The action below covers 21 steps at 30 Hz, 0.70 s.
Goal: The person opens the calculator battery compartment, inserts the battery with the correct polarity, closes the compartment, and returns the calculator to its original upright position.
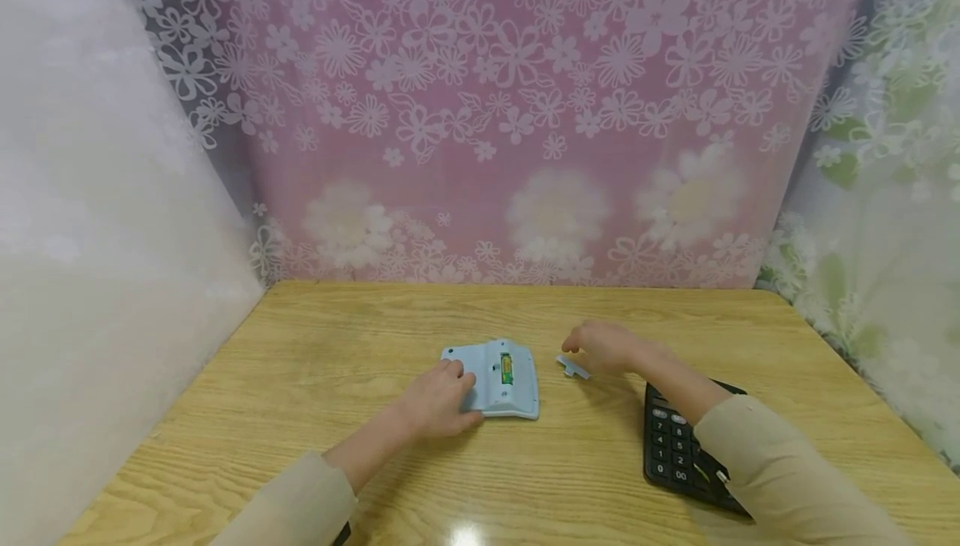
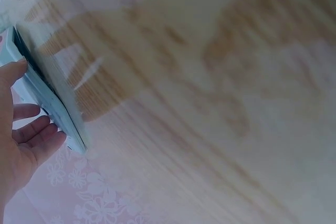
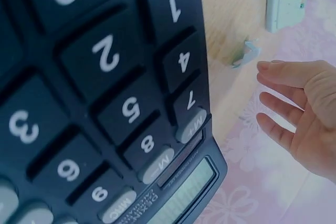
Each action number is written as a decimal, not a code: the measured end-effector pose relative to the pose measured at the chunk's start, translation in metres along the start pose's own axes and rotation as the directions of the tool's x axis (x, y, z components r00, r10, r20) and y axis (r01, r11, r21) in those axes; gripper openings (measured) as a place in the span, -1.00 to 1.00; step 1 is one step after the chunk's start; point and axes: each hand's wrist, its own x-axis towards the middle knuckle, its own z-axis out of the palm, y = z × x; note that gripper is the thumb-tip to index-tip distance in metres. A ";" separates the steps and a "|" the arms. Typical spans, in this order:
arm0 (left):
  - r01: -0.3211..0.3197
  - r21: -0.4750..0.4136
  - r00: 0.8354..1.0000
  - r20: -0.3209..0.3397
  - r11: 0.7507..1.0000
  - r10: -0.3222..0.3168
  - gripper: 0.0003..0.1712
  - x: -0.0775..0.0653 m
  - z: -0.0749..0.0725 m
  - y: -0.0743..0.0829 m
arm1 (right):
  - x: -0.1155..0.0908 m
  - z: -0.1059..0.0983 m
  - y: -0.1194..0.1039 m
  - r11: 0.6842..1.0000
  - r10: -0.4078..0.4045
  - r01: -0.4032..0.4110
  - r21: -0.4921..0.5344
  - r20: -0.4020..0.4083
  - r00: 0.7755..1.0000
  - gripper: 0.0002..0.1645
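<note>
A light blue calculator lies face down on the table, its battery compartment uncovered. Inside the compartment a green battery is visible. My left hand holds the calculator at its left part, fingers over the back and thumb at the near edge; the left wrist view shows the thumb against the calculator's side. To the right lies a small light blue battery cover, apart from the calculator. My right hand is just beyond the cover, thumb and fingertips near each other, holding nothing; in the right wrist view a gap separates the fingers from the cover.
A large black calculator lies face up at the right, partly under my right forearm and sleeve. The wooden table ends at a pink flowered curtain, with pale cloths at both sides. A small dark object shows below my left sleeve.
</note>
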 end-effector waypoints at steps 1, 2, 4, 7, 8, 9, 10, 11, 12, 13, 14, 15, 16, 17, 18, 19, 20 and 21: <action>0.001 0.002 1.000 -0.001 1.000 -0.001 -0.43 0.000 0.000 0.000 | 0.000 0.001 0.000 1.000 0.009 -0.009 -0.021 0.011 1.000 -0.72; 0.002 0.003 1.000 -0.003 1.000 -0.002 -0.43 0.000 0.000 0.000 | 0.001 0.002 0.000 0.999 0.013 -0.012 -0.052 0.021 1.000 -0.71; 0.003 0.000 1.000 -0.005 1.000 -0.003 -0.44 0.000 0.000 0.000 | 0.002 0.003 -0.001 0.995 0.026 -0.021 -0.101 0.044 0.999 -0.67; 0.004 -0.002 1.000 -0.004 1.000 -0.004 -0.45 0.000 0.000 0.000 | 0.004 0.007 0.000 0.988 0.029 -0.019 -0.153 0.063 0.998 -0.60; 0.005 -0.005 1.000 -0.003 1.000 -0.005 -0.46 0.000 0.001 0.000 | 0.005 0.008 0.000 0.985 0.021 -0.008 -0.174 0.069 0.997 -0.59; 0.005 -0.006 1.000 -0.002 1.000 -0.005 -0.46 0.000 0.001 0.000 | 0.005 0.009 0.000 0.983 0.016 -0.002 -0.183 0.073 0.997 -0.57; 0.006 -0.005 1.000 -0.002 1.000 -0.006 -0.46 0.000 0.001 0.000 | 0.005 0.010 0.000 0.982 0.011 0.004 -0.189 0.077 0.997 -0.56; 0.007 -0.004 1.000 -0.002 1.000 -0.007 -0.46 0.000 0.002 0.000 | 0.006 0.010 0.000 0.980 0.007 0.009 -0.196 0.080 0.997 -0.55; 0.009 -0.004 1.000 -0.002 1.000 -0.009 -0.46 0.000 0.002 0.000 | 0.006 0.010 -0.001 0.979 0.005 0.012 -0.202 0.083 0.997 -0.54; 0.010 -0.003 1.000 -0.002 1.000 -0.010 -0.46 0.001 0.002 -0.001 | 0.007 0.011 -0.001 0.978 0.010 0.010 -0.206 0.092 0.996 -0.52; 0.011 -0.001 1.000 -0.001 1.000 -0.011 -0.46 0.001 0.002 -0.001 | 0.008 0.010 -0.002 0.979 0.020 0.002 -0.203 0.102 0.995 -0.51; 0.012 0.000 1.000 0.000 1.000 -0.012 -0.46 0.000 0.001 0.000 | 0.008 0.010 -0.003 0.981 0.030 -0.008 -0.196 0.109 0.994 -0.50; 0.012 0.000 1.000 0.000 1.000 -0.012 -0.46 0.000 0.001 0.000 | 0.009 0.010 -0.004 0.982 0.041 -0.018 -0.190 0.118 0.992 -0.48; 0.012 0.000 1.000 0.000 1.000 -0.012 -0.46 0.000 0.001 0.000 | 0.009 0.010 -0.004 0.982 0.048 -0.024 -0.186 0.123 0.991 -0.47; 0.012 -0.001 1.000 0.000 1.000 -0.012 -0.45 0.000 0.001 0.000 | 0.010 0.010 -0.004 0.983 0.051 -0.028 -0.179 0.128 0.990 -0.46; 0.010 -0.002 1.000 -0.001 1.000 -0.010 -0.46 0.000 0.001 0.000 | 0.010 0.010 -0.005 0.985 0.051 -0.028 -0.173 0.131 0.990 -0.45; 0.009 -0.002 1.000 -0.003 1.000 -0.009 -0.46 0.000 0.000 0.000 | 0.011 0.010 -0.005 0.985 0.048 -0.026 -0.169 0.128 0.991 -0.45; 0.009 -0.003 1.000 -0.007 1.000 -0.009 -0.46 0.000 0.000 0.000 | 0.011 0.010 -0.005 0.985 0.041 -0.019 -0.170 0.122 0.992 -0.45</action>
